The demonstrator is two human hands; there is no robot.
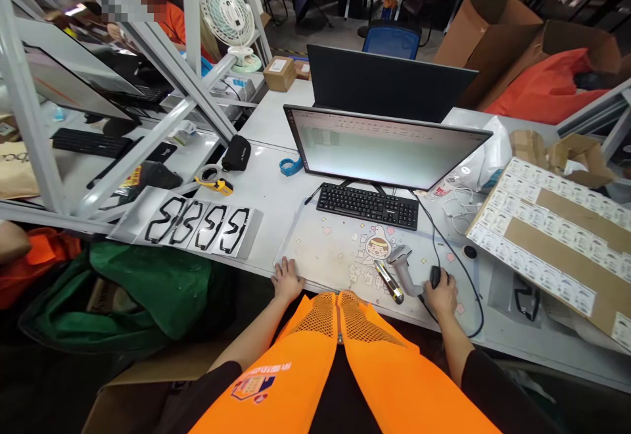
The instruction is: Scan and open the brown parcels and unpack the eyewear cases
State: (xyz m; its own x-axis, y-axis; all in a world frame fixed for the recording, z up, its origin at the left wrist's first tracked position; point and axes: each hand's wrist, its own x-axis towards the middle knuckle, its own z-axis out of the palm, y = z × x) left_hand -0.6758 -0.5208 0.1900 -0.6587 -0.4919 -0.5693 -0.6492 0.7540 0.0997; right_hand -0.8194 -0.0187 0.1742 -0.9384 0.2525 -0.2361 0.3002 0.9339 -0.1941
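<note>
My left hand (287, 281) lies at the front edge of the desk mat (315, 250), fingers apart, holding nothing. My right hand (442, 294) is wrapped over a black computer mouse (435, 277) on the mat's right side. Left of the mouse lies a grey barcode scanner (404, 269), with a yellow and black utility knife (389, 283) beside it. Behind them a black keyboard (367, 205) stands before a lit monitor (384, 151), whose text is too small to read. A black pen (312, 195) lies at the keyboard's left end.
Several white boxes picturing black headsets (202, 225) lie at the left. Nearby are a tape dispenser (215, 183), a black pouch (236, 153) and a blue tape roll (290, 166). A label-covered cardboard sheet (562, 223) occupies the right. A cable (461, 256) loops around the mouse.
</note>
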